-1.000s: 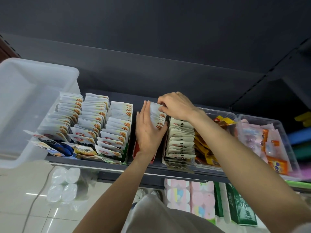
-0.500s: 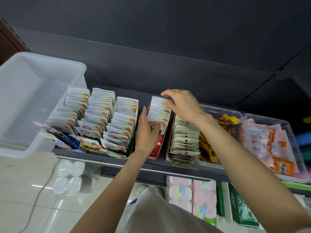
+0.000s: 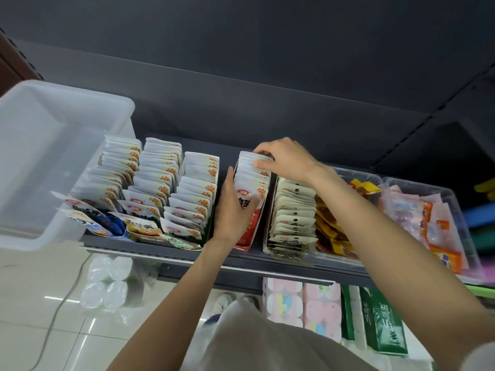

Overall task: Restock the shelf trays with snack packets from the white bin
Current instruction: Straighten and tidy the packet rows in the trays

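Two bare hands work at one red tray (image 3: 247, 231) of snack packets (image 3: 250, 174) on a dark shelf (image 3: 187, 254). The left hand (image 3: 231, 210) lies flat against the near end of the row, its fingers straight and close together, with the thumb pressing on the front packet. The right hand (image 3: 284, 160) sits at the far end of the same row, its fingers curled over the packet tops and its thumb pinching them from the side. The packets stand on edge in the tray, squeezed between the fingers of both hands. Past the left hand's knuckles, away from the right hand, stand three more rows of white packets (image 3: 160, 188) with orange marks, and a few packets at their near ends have tipped forward. Beyond those rows sits the white bin (image 3: 40, 156), hanging partly over the shelf edge; its inside is too pale to see clearly. Under the right wrist is a row of cream packets (image 3: 293, 210), just beside the red tray. Farther out, beneath the right forearm, a clear tub (image 3: 345, 175) holds yellow and brown packets, and another clear tub (image 3: 455, 199) holds pink and orange ones. Below the shelf stand rolls of tissue (image 3: 302, 303) in pink wrap and a green pack (image 3: 383, 325).
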`<control>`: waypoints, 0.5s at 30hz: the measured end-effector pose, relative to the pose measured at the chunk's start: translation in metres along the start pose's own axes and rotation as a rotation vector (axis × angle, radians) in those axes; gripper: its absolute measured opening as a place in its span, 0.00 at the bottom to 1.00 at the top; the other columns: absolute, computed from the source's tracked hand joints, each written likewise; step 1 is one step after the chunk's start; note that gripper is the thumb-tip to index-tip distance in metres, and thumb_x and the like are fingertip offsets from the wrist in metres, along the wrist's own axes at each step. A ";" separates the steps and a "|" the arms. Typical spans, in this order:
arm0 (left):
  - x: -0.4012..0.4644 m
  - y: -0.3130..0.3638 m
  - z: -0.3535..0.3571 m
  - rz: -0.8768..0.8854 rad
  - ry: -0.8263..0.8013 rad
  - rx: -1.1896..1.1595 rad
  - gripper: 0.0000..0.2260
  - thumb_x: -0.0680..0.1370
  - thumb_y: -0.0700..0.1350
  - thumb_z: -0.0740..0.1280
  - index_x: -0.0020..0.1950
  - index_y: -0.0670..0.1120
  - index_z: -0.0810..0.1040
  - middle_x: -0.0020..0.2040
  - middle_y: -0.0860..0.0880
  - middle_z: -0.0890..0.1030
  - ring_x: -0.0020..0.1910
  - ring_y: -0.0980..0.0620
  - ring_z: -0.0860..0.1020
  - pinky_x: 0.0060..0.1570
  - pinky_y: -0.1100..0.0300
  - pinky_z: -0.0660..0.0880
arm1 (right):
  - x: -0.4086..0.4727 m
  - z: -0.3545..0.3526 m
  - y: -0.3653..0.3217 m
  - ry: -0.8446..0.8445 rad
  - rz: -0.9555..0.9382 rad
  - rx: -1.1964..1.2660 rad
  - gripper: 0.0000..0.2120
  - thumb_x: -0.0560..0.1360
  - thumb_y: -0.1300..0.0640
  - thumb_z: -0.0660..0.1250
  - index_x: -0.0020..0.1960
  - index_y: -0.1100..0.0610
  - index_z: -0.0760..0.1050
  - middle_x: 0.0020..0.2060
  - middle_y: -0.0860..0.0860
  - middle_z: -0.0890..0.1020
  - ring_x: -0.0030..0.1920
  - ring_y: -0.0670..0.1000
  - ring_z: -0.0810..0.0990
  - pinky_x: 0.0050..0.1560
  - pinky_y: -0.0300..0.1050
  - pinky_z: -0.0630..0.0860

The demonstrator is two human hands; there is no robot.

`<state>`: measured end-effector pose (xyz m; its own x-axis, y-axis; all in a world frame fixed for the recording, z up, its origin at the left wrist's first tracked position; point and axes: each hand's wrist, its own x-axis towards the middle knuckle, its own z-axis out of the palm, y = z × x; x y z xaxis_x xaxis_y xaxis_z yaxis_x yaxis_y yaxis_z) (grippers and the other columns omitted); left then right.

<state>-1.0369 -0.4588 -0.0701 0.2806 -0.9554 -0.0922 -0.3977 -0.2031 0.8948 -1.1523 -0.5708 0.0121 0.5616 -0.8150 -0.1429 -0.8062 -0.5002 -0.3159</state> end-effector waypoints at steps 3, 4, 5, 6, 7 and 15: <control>-0.014 -0.016 -0.009 -0.037 -0.065 0.104 0.43 0.73 0.42 0.72 0.78 0.49 0.45 0.76 0.50 0.60 0.75 0.52 0.56 0.71 0.55 0.58 | 0.000 -0.001 0.001 -0.042 -0.012 -0.003 0.19 0.77 0.47 0.64 0.66 0.52 0.72 0.58 0.51 0.80 0.57 0.51 0.78 0.54 0.49 0.75; -0.019 -0.019 -0.011 -0.032 -0.095 0.174 0.44 0.73 0.42 0.72 0.78 0.49 0.44 0.76 0.50 0.59 0.75 0.51 0.56 0.70 0.54 0.59 | 0.001 -0.001 0.001 -0.050 -0.018 -0.007 0.18 0.78 0.48 0.63 0.65 0.52 0.73 0.58 0.50 0.80 0.56 0.51 0.78 0.54 0.49 0.75; -0.024 -0.021 -0.013 -0.016 -0.123 0.257 0.45 0.73 0.41 0.72 0.77 0.50 0.42 0.76 0.49 0.59 0.75 0.50 0.56 0.70 0.53 0.60 | 0.001 -0.001 0.001 -0.065 -0.023 -0.006 0.16 0.78 0.49 0.63 0.64 0.53 0.73 0.56 0.50 0.81 0.54 0.51 0.79 0.52 0.48 0.75; -0.027 -0.020 -0.014 0.001 -0.139 0.340 0.45 0.73 0.41 0.71 0.77 0.51 0.40 0.76 0.49 0.57 0.75 0.49 0.55 0.70 0.53 0.60 | 0.002 0.000 0.000 -0.084 -0.021 -0.002 0.15 0.78 0.50 0.63 0.63 0.53 0.74 0.53 0.51 0.81 0.52 0.51 0.79 0.50 0.48 0.75; -0.028 -0.019 -0.014 0.015 -0.135 0.413 0.45 0.74 0.42 0.70 0.77 0.50 0.38 0.76 0.49 0.56 0.75 0.49 0.55 0.71 0.53 0.59 | 0.001 0.000 -0.001 -0.100 -0.020 0.003 0.14 0.78 0.50 0.63 0.61 0.54 0.74 0.51 0.51 0.82 0.49 0.51 0.79 0.48 0.48 0.75; -0.023 -0.012 0.000 0.037 0.022 0.469 0.41 0.74 0.39 0.69 0.77 0.49 0.44 0.72 0.46 0.63 0.71 0.48 0.63 0.68 0.56 0.61 | 0.002 0.000 0.004 -0.081 -0.024 -0.050 0.14 0.82 0.58 0.53 0.45 0.62 0.73 0.33 0.53 0.75 0.38 0.55 0.75 0.37 0.47 0.66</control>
<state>-1.0388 -0.4347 -0.0787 0.2755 -0.9600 -0.0500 -0.7579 -0.2489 0.6030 -1.1541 -0.5741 0.0107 0.5926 -0.7773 -0.2114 -0.7994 -0.5350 -0.2735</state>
